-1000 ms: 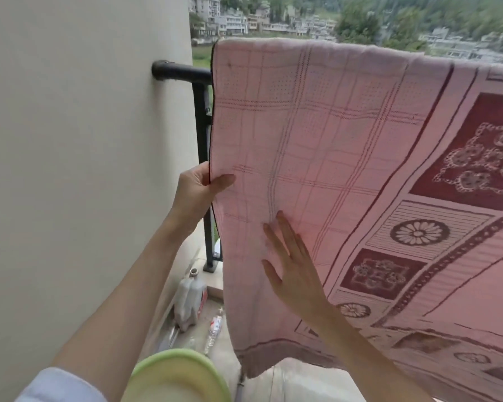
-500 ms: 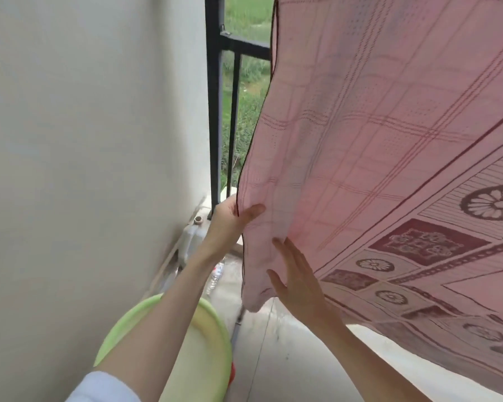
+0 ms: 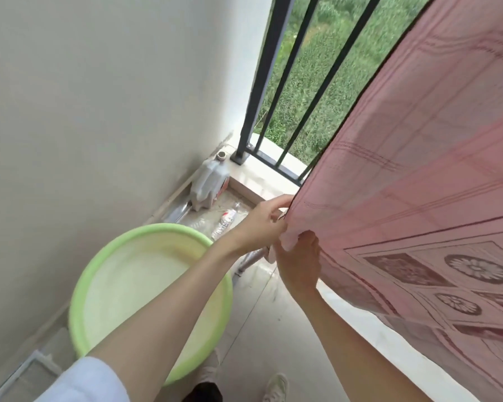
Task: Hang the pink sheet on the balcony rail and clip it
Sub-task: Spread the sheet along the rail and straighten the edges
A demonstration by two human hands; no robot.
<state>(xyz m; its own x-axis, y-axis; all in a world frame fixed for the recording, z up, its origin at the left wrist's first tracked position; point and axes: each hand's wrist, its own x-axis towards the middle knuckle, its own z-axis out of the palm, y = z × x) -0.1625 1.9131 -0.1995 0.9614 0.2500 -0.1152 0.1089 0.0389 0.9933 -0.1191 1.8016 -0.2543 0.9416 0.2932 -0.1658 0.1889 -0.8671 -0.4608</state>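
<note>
Both hands, left hand (image 3: 263, 224) and right hand (image 3: 298, 261), pinch the pink sheet (image 3: 418, 175) at its lower corner; checked weave, maroon floral border.

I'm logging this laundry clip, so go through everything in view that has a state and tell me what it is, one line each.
pink sheet: hanging in front of the railing, lower corner bunched in both hands.
left hand: pinches the sheet's edge.
right hand: grips the bunched corner.
green basin: upright on the floor, nothing visible inside.
white jug: upright in the corner, cap off.
plastic bottle: lying on its side on the floor.
</note>
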